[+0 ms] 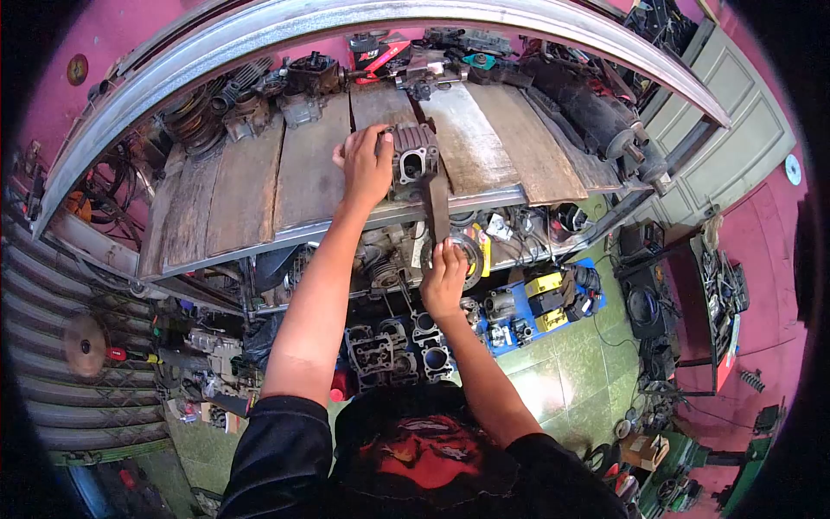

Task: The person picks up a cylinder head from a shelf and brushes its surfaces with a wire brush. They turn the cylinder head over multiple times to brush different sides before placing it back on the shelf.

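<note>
A grey finned engine cylinder head (415, 138) stands near the front edge of the plank bench (316, 173), its oval port facing me. My left hand (367, 164) grips it from the left side, the fingers over its top edge. In my right hand (445, 277) is a long, flat, dark brown bar that looks like a flat file (439, 208). The far end of the bar lies against the lower right of the cylinder head, just beside the port. My fingers wrap round its near end, below the bench edge.
A metal frame beam (415, 12) arches above the bench. Engine parts line its back, with a black muffler (588, 112) at right. Beneath are more parts, a blue mat (519, 320) and several cylinder blocks (389, 350) on the green tiled floor (562, 372). A shutter (78, 303) stands at left.
</note>
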Available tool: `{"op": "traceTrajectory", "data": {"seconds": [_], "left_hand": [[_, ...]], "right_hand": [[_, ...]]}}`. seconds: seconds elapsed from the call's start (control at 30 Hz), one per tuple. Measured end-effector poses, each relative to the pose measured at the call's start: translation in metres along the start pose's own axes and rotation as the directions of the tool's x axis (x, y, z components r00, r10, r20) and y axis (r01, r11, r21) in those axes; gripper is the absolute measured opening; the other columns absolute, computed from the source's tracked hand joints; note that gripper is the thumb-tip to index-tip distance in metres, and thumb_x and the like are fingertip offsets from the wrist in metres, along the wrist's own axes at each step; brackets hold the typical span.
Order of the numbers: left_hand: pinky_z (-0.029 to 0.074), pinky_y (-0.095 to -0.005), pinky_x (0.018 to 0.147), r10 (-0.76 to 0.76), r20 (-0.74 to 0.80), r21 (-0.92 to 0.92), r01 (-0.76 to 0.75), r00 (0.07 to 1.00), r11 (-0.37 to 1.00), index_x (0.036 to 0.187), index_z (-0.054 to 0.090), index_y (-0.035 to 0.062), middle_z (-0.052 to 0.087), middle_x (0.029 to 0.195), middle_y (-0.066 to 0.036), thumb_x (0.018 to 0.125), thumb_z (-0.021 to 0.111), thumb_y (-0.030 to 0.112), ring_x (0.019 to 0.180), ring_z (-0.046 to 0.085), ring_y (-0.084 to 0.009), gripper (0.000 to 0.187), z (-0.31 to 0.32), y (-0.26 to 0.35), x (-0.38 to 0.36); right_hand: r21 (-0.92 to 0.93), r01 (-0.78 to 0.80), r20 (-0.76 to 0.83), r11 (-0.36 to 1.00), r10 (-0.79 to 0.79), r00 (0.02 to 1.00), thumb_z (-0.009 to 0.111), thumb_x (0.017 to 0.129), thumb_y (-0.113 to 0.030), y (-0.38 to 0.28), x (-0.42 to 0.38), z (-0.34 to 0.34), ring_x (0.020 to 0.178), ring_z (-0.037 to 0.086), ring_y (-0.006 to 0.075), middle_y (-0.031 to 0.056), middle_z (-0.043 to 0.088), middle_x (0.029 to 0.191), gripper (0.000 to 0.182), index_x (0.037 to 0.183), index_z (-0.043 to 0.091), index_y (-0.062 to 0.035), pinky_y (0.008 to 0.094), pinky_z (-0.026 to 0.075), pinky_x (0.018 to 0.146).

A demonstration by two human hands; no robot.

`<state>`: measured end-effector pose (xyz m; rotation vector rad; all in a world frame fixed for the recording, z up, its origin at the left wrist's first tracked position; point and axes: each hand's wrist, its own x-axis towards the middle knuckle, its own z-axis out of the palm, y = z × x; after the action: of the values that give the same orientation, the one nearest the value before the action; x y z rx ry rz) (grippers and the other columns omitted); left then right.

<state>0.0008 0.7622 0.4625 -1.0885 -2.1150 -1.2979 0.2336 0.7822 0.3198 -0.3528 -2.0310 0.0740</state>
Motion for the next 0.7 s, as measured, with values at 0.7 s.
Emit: {"op": "traceTrajectory", "data": {"seconds": [0.7], "left_hand": [[0.027,-0.0547,0.112,0.070,-0.061,0.028,-0.068,0.996,0.997,0.123,0.068,0.0096,0.071,0.124,-0.013,0.105,0.059,0.026,0.129,0.057,-0.0313,0.026,0.005,-0.001,0.004]], "right_hand": [[-0.002,-0.146,0.032,0.989,0.146,0.989,0.064,0.074,0.008,-0.008,0.044,-0.015,0.134,0.047,0.0431,0.0217,0.052,0.153,0.076,0.149,0.049,0.0027,0.0560,0.034,0.116]]}}
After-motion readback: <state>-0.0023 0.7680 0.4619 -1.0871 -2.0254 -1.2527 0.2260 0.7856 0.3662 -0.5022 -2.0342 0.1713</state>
